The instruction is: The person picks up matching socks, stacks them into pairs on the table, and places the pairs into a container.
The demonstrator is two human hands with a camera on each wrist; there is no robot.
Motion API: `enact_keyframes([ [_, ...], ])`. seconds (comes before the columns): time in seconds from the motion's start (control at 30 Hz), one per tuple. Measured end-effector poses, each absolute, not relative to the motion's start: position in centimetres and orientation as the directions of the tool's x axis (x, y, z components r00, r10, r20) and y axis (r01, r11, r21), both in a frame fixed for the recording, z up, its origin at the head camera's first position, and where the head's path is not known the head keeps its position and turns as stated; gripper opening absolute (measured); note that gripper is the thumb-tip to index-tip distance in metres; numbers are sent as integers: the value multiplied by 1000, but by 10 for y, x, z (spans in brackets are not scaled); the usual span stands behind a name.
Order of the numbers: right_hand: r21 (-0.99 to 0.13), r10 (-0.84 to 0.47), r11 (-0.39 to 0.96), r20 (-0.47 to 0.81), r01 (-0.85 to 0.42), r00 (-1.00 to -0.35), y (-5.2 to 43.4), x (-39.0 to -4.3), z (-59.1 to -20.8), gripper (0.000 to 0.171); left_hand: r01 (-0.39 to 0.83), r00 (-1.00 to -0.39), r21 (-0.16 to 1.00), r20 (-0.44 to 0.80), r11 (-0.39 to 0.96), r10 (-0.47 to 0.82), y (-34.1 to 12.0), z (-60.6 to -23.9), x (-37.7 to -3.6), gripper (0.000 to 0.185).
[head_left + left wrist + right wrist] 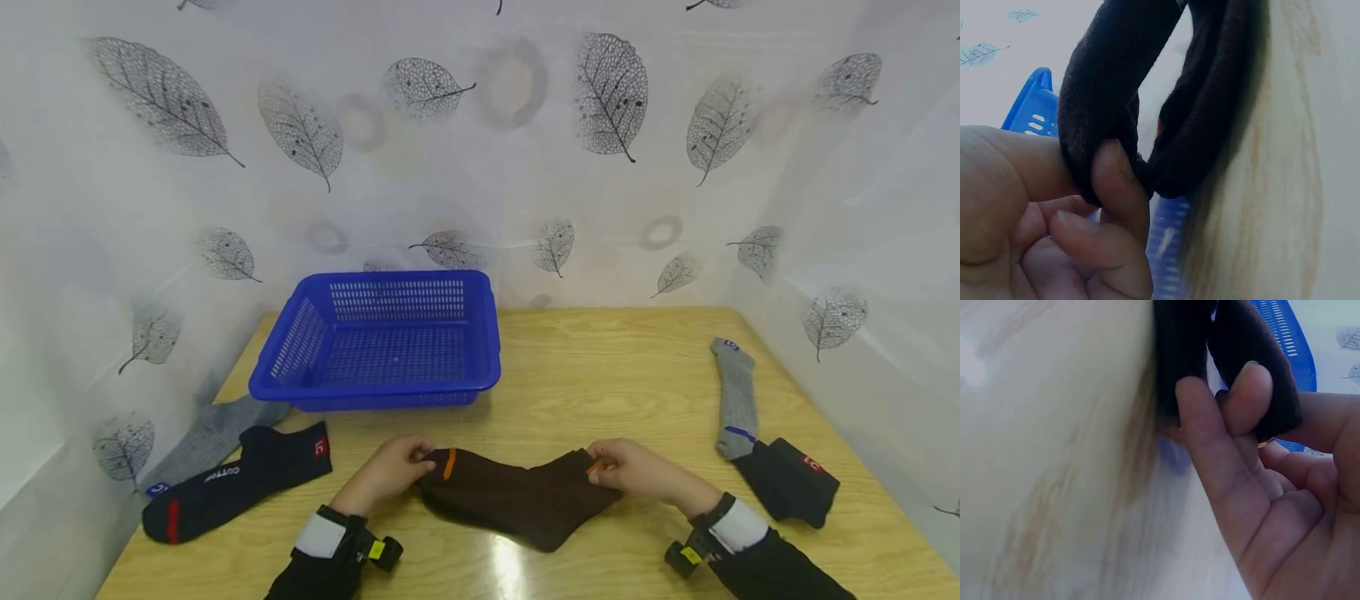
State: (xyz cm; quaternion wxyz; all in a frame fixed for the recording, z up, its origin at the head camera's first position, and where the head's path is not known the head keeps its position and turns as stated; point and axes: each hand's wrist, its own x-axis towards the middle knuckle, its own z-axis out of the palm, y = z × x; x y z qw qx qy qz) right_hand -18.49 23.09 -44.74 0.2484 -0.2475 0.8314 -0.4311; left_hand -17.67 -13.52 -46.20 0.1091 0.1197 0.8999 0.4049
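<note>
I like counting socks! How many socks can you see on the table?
6, maybe more hidden: two brown socks in both hands, gray sock and navy sock at left, gray sock and black sock at right.

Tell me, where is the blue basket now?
In the head view, the blue basket stands on the wooden table, left of centre near the back wall, behind the brown socks.

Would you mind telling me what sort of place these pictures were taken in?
Probably a staged tabletop booth for sorting socks, not a lived-in room: a wooden table enclosed by leaf-print sheeting, a blue basket, and both hands pinching brown socks.
</note>
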Motion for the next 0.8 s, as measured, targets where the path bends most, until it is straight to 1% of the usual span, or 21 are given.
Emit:
enact_keyframes([
  [0.17,-788,-606,561,-180,-255,-775,229,-185,-448,15,150,-948,721,-88,677,304,-134,-464,-177,13],
  [0.37,-718,-588,608,-120,-340,-800,226,-186,-450,13,189,-946,705,-55,684,319,-135,-463,-178,11],
  [0.57,-622,-572,665,-67,-414,-818,219,-183,-449,21,193,-945,678,-66,709,320,-134,-460,-177,14],
  [0.7,-540,-580,698,-41,-470,-814,217,-181,-448,30,215,-947,614,-59,759,316,-130,-453,-175,19],
  [0.8,-510,-563,723,-42,-467,-826,217,-181,-446,30,232,-950,570,-44,789,310,-127,-447,-173,24],
])
